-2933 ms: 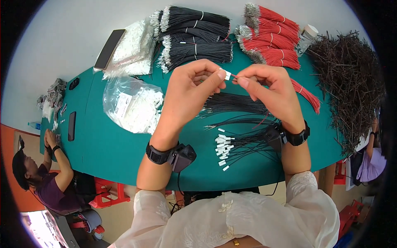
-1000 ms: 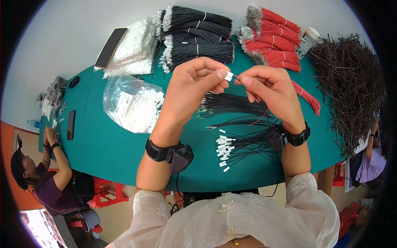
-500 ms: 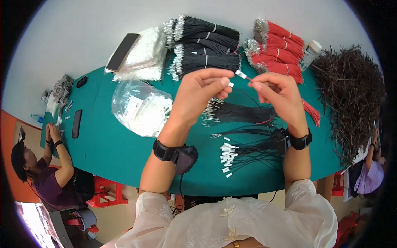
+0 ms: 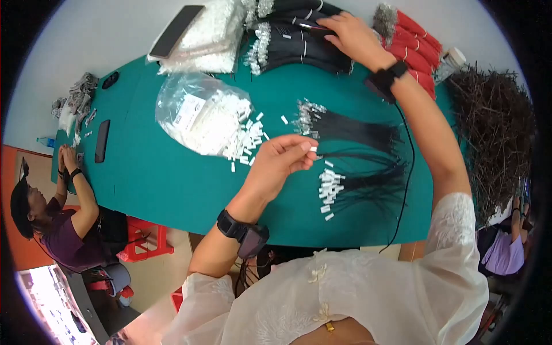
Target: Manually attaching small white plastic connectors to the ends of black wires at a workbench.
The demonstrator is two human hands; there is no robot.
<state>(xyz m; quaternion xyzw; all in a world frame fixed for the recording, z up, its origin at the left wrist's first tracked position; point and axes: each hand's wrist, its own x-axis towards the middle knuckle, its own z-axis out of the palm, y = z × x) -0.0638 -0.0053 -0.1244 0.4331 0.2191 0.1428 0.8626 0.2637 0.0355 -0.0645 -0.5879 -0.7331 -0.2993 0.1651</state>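
Note:
My left hand (image 4: 283,159) is closed in a pinch, with a small white connector housing (image 4: 313,149) between thumb and fingertips. It hovers above the table between the bag and the wire bundles. My right hand (image 4: 355,38) reaches to the far side, over the bundles of black wires (image 4: 307,50). At its fingertips is a thin wire (image 4: 313,27) with a reddish stretch and a pale end, lying along the top of a bundle. A loose black wire bundle (image 4: 356,127) with metal ends lies beyond my left hand. Nearer me are black wires with white housings (image 4: 330,190).
A clear bag (image 4: 181,109) spills white housings (image 4: 247,141) onto the green table (image 4: 172,187). Phone (image 4: 177,30) on white packs (image 4: 215,37) behind. Red wire bundles (image 4: 411,43) and a dark tangled heap (image 4: 491,132) stand right. A person (image 4: 75,230) sits left.
My right hand has left the space beside my left hand and gone to the far black bundles with the wire. My left hand is lower, still pinching a white housing. The view has shifted.

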